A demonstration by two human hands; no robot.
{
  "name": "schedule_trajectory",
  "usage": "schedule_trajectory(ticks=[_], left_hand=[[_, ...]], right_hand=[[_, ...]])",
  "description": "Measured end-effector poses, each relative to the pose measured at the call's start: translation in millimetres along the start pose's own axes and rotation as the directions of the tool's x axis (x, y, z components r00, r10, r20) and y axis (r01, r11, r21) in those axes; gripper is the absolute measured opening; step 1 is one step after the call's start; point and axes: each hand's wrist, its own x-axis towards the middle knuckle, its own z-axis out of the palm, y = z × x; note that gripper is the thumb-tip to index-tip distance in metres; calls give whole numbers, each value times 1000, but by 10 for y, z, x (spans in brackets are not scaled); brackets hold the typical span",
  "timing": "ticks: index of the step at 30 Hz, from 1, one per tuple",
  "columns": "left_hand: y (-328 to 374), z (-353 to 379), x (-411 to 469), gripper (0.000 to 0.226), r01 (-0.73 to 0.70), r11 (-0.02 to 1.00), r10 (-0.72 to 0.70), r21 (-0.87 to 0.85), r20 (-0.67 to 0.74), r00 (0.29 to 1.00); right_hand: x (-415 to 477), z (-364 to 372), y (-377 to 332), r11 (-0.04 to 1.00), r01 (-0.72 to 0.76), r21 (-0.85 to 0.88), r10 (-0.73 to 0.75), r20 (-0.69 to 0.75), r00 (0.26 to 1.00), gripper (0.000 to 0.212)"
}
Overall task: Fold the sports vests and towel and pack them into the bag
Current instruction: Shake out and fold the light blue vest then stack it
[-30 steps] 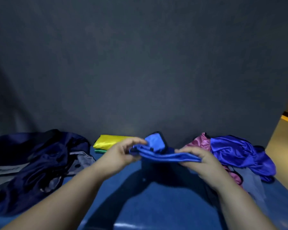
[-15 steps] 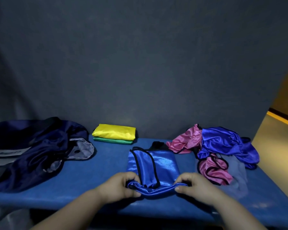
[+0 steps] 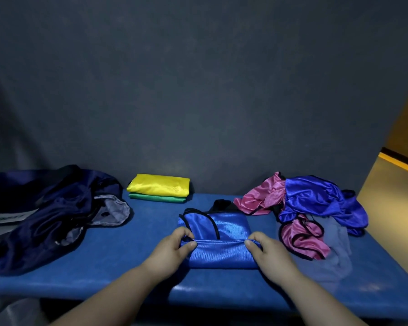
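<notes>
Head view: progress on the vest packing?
Done: yellow vest and green vest folded, stacked. In hand: left hand and right hand pinch the blue vest, mid-fold. Left: the pink and blue heap, then everything into the bag.

Both hands, left hand (image 3: 172, 249) and right hand (image 3: 267, 251), pinch folded edge of shiny blue satin vest (image 3: 222, 241) on blue padded bench (image 3: 137, 234); dark navy fabric bag (image 3: 45, 212) at left.
</notes>
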Motion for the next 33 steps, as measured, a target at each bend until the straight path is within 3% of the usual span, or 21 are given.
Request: schedule_trajectory(ticks=[4, 7, 11, 14, 17, 19, 21, 23, 25, 26, 28, 31, 33], left_hand=[[-13, 42, 85, 17, -23, 998, 26, 62, -52, 998], [-29, 64, 112, 21, -86, 989, 97, 124, -92, 991], [-67, 109, 129, 13, -161, 910, 237, 381, -163, 958], [-9, 123, 127, 24, -352, 810, 468, 468, -157, 869], [119, 178, 41, 29, -568, 714, 619, 410, 11, 785], [83, 250, -3, 30, -601, 668, 613, 439, 133, 779], [-18, 289, -2, 46, -555, 600, 529, 576, 235, 816], [-57, 284, 2, 71, -526, 622, 421, 580, 319, 849], [-69, 278, 20, 86, -499, 695, 332, 518, 384, 862], [-68, 275, 33, 89, -500, 708, 335, 499, 386, 860], [-34, 249, 36, 89, -482, 740, 317, 469, 389, 865], [-19, 228, 31, 87, -468, 771, 296, 432, 408, 864], [-39, 234, 32, 87, -460, 774, 287, 435, 408, 867]], right_hand=[[25, 75, -22, 999, -20, -38, 19, -43, 999, 11], [44, 114, -22, 989, -38, -145, 28, -70, 997, 19], [72, 166, -45, 957, -35, -288, 16, -71, 997, 27], [86, 196, -79, 941, -47, -336, 29, -60, 998, 28], [97, 216, -96, 926, -59, -373, 35, -71, 997, 28], [98, 224, -88, 918, -63, -391, 36, -76, 996, 27], [83, 220, -105, 905, -48, -423, 2, -108, 994, 23], [72, 203, -136, 876, 34, -482, -131, -168, 977, 16], [50, 198, -154, 869, 222, -442, -332, -190, 924, 25], [45, 210, -153, 840, 322, -437, -418, -140, 898, 30], [18, 223, -207, 827, 428, -364, -433, 74, 898, 43], [-42, 257, -192, 847, 427, -318, -341, 293, 893, 54], [-71, 232, -162, 853, 405, -330, -291, 345, 893, 90]])
